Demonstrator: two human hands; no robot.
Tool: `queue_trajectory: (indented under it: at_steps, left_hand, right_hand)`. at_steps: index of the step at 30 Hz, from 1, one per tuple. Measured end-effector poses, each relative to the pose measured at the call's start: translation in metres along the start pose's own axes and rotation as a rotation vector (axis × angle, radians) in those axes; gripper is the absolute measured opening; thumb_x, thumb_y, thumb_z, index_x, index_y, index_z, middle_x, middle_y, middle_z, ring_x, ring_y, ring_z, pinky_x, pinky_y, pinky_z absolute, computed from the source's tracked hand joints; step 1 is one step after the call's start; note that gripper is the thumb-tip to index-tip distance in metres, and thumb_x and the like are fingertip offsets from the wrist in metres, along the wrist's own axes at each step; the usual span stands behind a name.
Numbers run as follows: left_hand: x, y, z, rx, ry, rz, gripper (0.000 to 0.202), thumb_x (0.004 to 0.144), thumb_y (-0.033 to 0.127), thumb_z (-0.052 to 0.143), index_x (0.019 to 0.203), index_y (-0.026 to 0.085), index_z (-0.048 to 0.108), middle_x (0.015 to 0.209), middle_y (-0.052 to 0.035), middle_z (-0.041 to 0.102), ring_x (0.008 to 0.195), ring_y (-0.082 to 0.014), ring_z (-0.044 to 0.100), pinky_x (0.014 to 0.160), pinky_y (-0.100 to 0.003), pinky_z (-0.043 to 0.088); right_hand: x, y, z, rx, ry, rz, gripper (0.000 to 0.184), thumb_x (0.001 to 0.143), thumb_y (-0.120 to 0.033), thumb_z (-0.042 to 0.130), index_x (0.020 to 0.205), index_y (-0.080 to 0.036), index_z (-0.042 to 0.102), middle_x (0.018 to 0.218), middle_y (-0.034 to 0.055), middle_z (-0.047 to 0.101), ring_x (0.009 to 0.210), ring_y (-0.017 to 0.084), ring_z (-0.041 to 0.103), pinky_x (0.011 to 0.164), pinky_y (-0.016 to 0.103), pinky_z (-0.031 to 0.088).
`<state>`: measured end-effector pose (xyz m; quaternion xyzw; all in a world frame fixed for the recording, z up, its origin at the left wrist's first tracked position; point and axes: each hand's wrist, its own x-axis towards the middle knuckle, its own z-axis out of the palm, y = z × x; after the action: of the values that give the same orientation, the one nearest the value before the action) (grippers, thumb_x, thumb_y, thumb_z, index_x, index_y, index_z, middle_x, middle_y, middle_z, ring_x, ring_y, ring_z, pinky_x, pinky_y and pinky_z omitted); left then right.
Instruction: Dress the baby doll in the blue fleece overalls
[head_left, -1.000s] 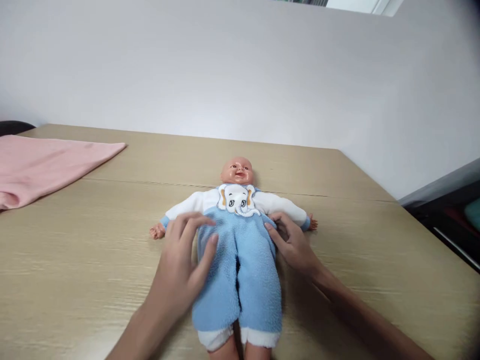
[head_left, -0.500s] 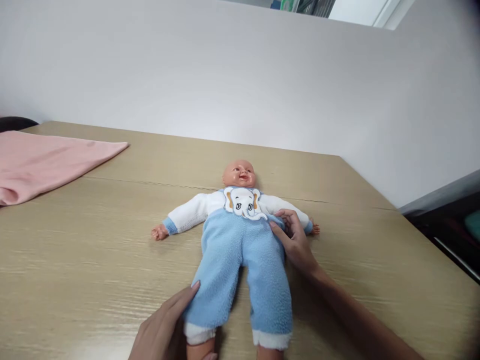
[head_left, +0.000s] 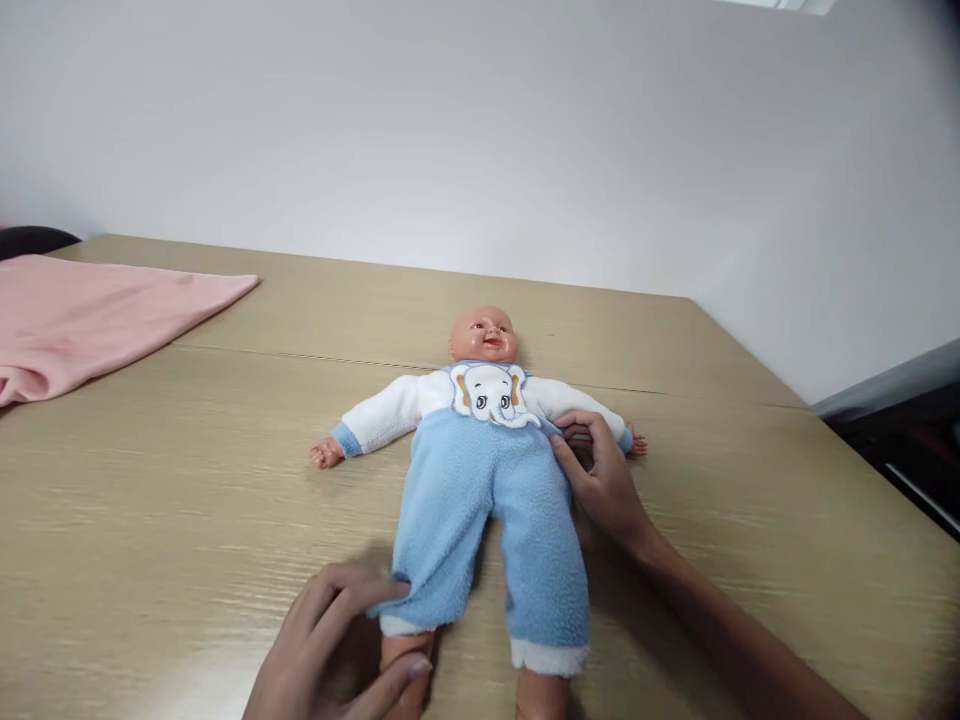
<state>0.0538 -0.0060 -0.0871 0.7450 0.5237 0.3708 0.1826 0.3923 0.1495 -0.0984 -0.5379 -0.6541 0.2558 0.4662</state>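
Note:
A baby doll (head_left: 484,335) lies on its back on the wooden table, arms spread, its head away from me. It wears a blue and white fleece outfit (head_left: 450,480) with an elephant patch (head_left: 491,395) on the chest. My left hand (head_left: 322,630) is at the leg on my left, its fingers pressing a fold into the blue trouser leg and its thumb against the doll's bare lower leg. At the waist on the other side, my right hand (head_left: 600,480) has its curled fingers and thumb on the blue cloth. Its grip is partly hidden.
A pink cloth (head_left: 97,310) lies on the table (head_left: 187,500) at the left. Behind the table rises a pale wall (head_left: 450,140). A dark object (head_left: 900,440) stands beyond the table's right edge, and a black curved shape (head_left: 34,240) shows at the far left.
My left fingers have bent and pushed into the trouser leg, and its hem has shifted up the doll's leg. My right hand stays at the waist. The view has tilted slightly down.

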Motion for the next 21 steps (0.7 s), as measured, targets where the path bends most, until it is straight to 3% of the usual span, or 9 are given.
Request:
queue_trajectory:
  at_steps: [6,10,13,17,21]
  left_hand:
    - [0.005,-0.003,0.008,0.062,0.019,0.002,0.042,0.091,0.043,0.085,0.128,0.034,0.066,0.120,-0.0035,0.071,0.110,-0.0255,0.072,0.090,-0.036,0.065]
    - [0.008,-0.005,0.011,0.147,0.064,0.003,0.035,0.093,0.040,0.082,0.124,0.033,0.067,0.132,-0.0075,0.061,0.123,-0.0303,0.062,0.097,-0.043,0.058]
    - [0.019,-0.004,0.003,0.114,0.046,0.039,0.021,0.100,0.035,0.075,0.119,0.033,0.069,0.134,-0.0064,0.058,0.124,-0.0277,0.059,0.100,-0.041,0.054]
    - [0.038,-0.002,-0.015,0.006,-0.058,0.083,0.008,0.105,0.029,0.067,0.112,0.032,0.070,0.129,-0.0037,0.061,0.121,-0.0224,0.061,0.101,-0.033,0.051]
    - [0.065,0.007,-0.029,-0.112,-0.084,0.061,0.024,0.112,0.024,0.051,0.096,0.028,0.068,0.115,-0.0020,0.065,0.112,-0.0188,0.063,0.096,-0.030,0.049]
  right_hand:
    - [0.013,-0.008,-0.031,-0.326,0.120,-0.187,0.021,0.103,-0.039,0.064,0.119,-0.025,0.060,0.122,0.0116,0.066,0.103,0.028,0.065,0.085,0.044,0.059]
    - [0.031,0.004,-0.066,-0.632,0.051,-0.306,0.028,0.102,-0.042,0.063,0.121,-0.022,0.064,0.123,0.0143,0.071,0.118,0.036,0.063,0.105,0.057,0.051]
    - [0.038,0.016,-0.083,-0.656,-0.063,-0.193,0.037,0.101,-0.050,0.063,0.123,-0.021,0.068,0.122,0.0140,0.075,0.118,0.038,0.066,0.108,0.057,0.051]
    - [0.035,0.022,-0.089,-0.649,-0.168,-0.044,0.048,0.101,-0.057,0.059,0.129,-0.019,0.068,0.123,0.0162,0.076,0.114,0.037,0.070,0.105,0.054,0.054]
    - [0.026,0.027,-0.094,-0.704,-0.279,-0.061,0.055,0.093,-0.055,0.070,0.136,-0.021,0.067,0.129,0.0167,0.075,0.118,0.039,0.069,0.104,0.053,0.054]
